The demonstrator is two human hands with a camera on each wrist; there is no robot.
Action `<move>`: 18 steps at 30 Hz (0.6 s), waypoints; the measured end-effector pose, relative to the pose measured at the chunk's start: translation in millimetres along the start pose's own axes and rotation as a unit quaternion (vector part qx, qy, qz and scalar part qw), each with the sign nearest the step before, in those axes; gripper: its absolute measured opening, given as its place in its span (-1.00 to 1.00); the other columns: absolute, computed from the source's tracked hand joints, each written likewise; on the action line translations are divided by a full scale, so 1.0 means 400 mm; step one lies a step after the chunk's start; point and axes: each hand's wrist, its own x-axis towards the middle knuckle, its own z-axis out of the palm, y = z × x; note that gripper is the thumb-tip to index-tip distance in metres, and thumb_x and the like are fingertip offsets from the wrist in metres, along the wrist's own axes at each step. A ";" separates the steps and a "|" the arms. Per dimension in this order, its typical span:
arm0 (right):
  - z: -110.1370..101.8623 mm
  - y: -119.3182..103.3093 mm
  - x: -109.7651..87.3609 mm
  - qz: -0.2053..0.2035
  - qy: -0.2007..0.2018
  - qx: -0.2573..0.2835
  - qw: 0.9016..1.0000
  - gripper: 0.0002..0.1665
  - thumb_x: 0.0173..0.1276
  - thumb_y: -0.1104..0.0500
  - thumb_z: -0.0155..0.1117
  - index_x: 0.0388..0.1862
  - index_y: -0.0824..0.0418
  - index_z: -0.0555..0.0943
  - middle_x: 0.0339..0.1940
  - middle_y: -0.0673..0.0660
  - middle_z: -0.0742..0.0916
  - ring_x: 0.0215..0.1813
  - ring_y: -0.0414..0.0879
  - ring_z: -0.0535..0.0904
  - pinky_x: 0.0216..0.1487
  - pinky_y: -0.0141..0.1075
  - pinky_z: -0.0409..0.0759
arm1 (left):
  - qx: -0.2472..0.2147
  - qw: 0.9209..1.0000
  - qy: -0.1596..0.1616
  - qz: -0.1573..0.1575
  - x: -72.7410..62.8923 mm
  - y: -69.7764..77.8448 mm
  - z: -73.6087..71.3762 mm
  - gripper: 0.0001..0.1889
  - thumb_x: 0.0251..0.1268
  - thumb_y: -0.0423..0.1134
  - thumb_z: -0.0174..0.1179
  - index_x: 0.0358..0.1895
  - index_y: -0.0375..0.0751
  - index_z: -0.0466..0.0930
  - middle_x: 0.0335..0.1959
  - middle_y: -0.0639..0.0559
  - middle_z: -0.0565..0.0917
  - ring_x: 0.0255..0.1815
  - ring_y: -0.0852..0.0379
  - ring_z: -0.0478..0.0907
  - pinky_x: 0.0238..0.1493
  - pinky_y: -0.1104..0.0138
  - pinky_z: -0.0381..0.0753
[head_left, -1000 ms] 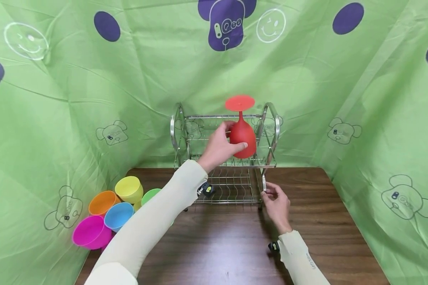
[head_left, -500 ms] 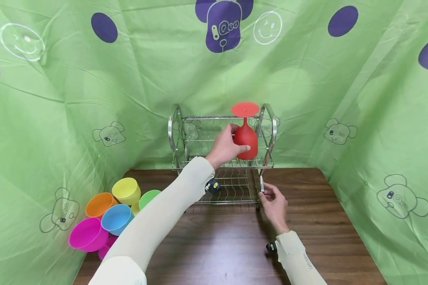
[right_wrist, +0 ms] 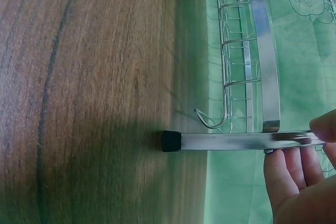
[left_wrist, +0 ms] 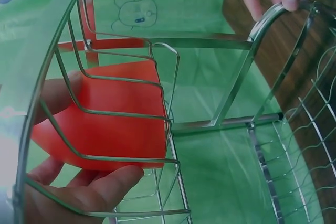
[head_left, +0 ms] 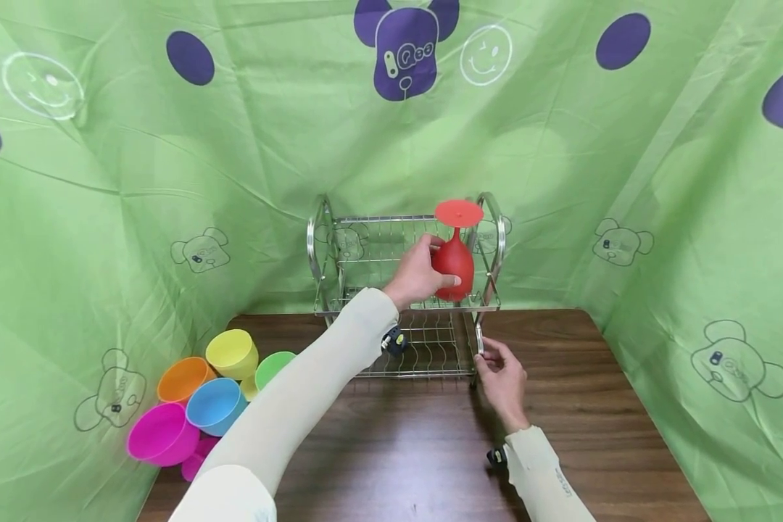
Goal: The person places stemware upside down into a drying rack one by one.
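My left hand grips a red plastic wine glass by its bowl, upside down with its round foot on top. The glass is at the right end of the upper tier of a two-tier metal dish rack. In the left wrist view, the red bowl shows behind the rack's wires, its rim low at the tier, with fingers around it. Lower down, my right hand pinches the rack's right front leg; in the right wrist view, the thumb and fingers hold that metal leg above its black foot.
To the left stand several coloured plastic goblets: yellow, orange, blue, magenta and green, partly behind my left sleeve. The wooden table is ringed by green printed cloth.
My left hand has moved the red wine glass right and down, onto the right end of the rack's upper tier. My right hand keeps its hold on the rack's leg.
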 end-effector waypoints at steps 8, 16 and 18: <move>0.002 0.001 0.004 -0.015 -0.004 0.003 1.000 -0.55 0.36 0.35 0.46 0.21 0.11 0.74 -0.16 0.26 0.83 -0.14 -0.02 0.73 -0.15 -0.63 0.64 | 0.003 1.000 0.001 -0.007 0.003 0.001 -0.004 -0.23 0.22 -0.30 0.55 0.45 -0.14 0.32 0.33 -0.11 0.58 0.27 -0.11 0.59 0.21 0.04 0.76; -0.001 -0.002 -0.001 -0.004 -0.004 -0.010 1.000 -0.54 0.34 0.34 0.48 0.20 0.08 0.74 -0.17 0.23 0.83 -0.18 -0.13 0.72 -0.17 -0.68 0.61 | -0.016 1.000 -0.005 -0.022 0.000 0.008 -0.006 -0.18 0.23 -0.28 0.54 0.51 -0.19 0.28 0.37 -0.16 0.56 0.30 -0.14 0.59 0.23 0.04 0.75; -0.002 -0.002 -0.002 -0.001 -0.008 -0.013 1.000 -0.54 0.35 0.34 0.48 0.20 0.06 0.74 -0.16 0.21 0.83 -0.18 -0.19 0.71 -0.17 -0.68 0.62 | -0.032 0.999 0.002 -0.028 -0.004 0.011 -0.010 -0.15 0.23 -0.28 0.54 0.54 -0.17 0.27 0.42 -0.17 0.53 0.35 -0.15 0.56 0.27 0.01 0.73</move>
